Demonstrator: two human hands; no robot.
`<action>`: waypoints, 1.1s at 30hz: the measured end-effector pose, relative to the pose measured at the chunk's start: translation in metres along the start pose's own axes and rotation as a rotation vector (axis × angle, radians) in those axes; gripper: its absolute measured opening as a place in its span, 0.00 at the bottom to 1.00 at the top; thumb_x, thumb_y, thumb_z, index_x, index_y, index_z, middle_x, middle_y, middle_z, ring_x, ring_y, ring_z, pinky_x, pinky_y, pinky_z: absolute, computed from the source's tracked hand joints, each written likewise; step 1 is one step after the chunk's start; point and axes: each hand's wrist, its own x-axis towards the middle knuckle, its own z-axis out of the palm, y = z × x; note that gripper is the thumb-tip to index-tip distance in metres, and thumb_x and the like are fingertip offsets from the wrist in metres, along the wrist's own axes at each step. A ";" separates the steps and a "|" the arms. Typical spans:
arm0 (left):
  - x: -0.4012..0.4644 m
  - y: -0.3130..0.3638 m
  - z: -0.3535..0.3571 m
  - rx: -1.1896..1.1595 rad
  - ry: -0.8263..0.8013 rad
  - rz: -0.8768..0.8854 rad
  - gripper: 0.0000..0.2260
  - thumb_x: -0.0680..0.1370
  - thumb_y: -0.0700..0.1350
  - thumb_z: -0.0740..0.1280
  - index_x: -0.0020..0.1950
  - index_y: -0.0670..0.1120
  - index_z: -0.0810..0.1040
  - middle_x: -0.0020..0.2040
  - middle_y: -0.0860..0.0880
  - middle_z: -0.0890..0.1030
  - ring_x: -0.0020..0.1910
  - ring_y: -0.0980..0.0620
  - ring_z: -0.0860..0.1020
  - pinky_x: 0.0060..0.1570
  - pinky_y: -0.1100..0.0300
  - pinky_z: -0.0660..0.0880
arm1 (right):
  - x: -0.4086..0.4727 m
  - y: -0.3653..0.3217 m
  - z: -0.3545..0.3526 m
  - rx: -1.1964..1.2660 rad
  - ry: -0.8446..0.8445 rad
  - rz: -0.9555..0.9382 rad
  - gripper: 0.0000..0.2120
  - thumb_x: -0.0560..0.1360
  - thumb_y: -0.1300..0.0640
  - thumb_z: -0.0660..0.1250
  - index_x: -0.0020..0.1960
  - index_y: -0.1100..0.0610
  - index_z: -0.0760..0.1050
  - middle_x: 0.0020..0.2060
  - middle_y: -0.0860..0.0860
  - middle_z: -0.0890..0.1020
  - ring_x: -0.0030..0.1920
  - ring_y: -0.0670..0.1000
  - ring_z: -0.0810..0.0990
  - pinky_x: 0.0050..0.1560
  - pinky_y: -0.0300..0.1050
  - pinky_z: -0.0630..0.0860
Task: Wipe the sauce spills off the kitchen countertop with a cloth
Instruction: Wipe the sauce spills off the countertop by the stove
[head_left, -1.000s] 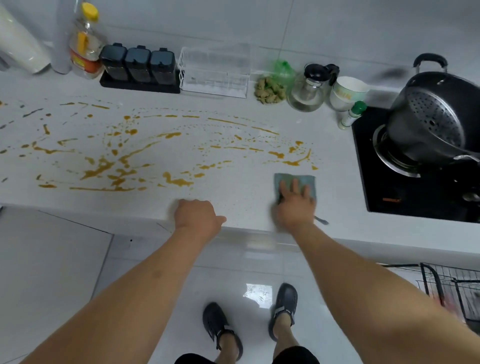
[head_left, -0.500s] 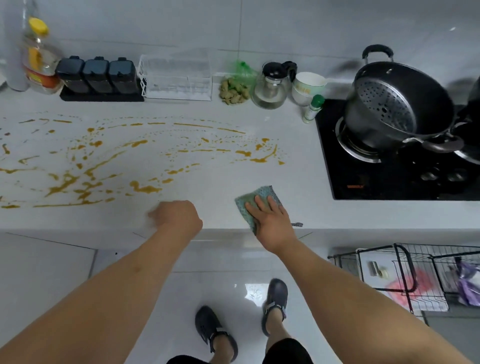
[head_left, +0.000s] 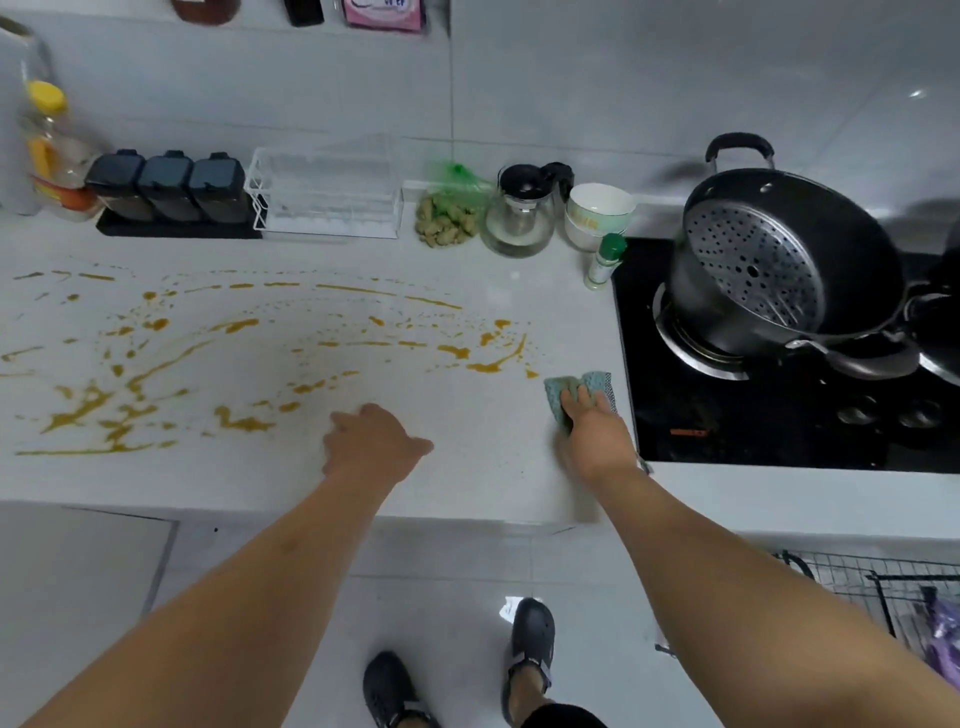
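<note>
Countertop (head_left: 467, 478), pale and speckled, runs left from the black hob (head_left: 753, 415) to the frame edge, with bare surface along its front lip. Right hand (head_left: 592, 431) presses flat fingers on a teal cloth (head_left: 569, 387) touching the hob's edge. Left hand (head_left: 371, 441) rests loosely curled, holding nothing. Orange-brown sauce spills (head_left: 208, 364) streak left of the cloth.

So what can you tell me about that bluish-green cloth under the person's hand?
The small blue-green woven cloth looks like a soft, textured dishcloth, slightly crumpled, with a darker checked edge on its right. It lies flat on the white stone countertop, close to the left edge of the black glass hob and just right of the nearest orange-brown sauce spills. The right hand presses on it with straight fingers, covering its near half.
</note>
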 end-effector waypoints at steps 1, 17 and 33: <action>-0.001 0.002 0.002 0.012 -0.010 -0.021 0.52 0.62 0.74 0.72 0.74 0.42 0.64 0.72 0.35 0.66 0.70 0.34 0.68 0.64 0.38 0.74 | 0.008 0.001 -0.006 0.003 -0.008 -0.002 0.34 0.78 0.66 0.54 0.83 0.52 0.55 0.83 0.51 0.53 0.82 0.56 0.49 0.77 0.52 0.62; 0.001 0.027 0.001 -0.001 -0.084 -0.126 0.67 0.57 0.69 0.82 0.81 0.38 0.52 0.80 0.31 0.51 0.79 0.28 0.51 0.66 0.26 0.69 | 0.138 -0.054 -0.100 0.145 0.030 -0.153 0.27 0.75 0.65 0.60 0.73 0.50 0.74 0.61 0.58 0.81 0.60 0.62 0.77 0.61 0.51 0.76; -0.004 0.026 -0.001 -0.052 -0.089 -0.130 0.66 0.56 0.67 0.84 0.81 0.37 0.52 0.81 0.30 0.49 0.79 0.28 0.50 0.66 0.24 0.66 | 0.060 -0.008 0.006 -0.024 -0.020 -0.706 0.27 0.73 0.61 0.72 0.72 0.55 0.76 0.72 0.57 0.74 0.73 0.62 0.72 0.76 0.52 0.59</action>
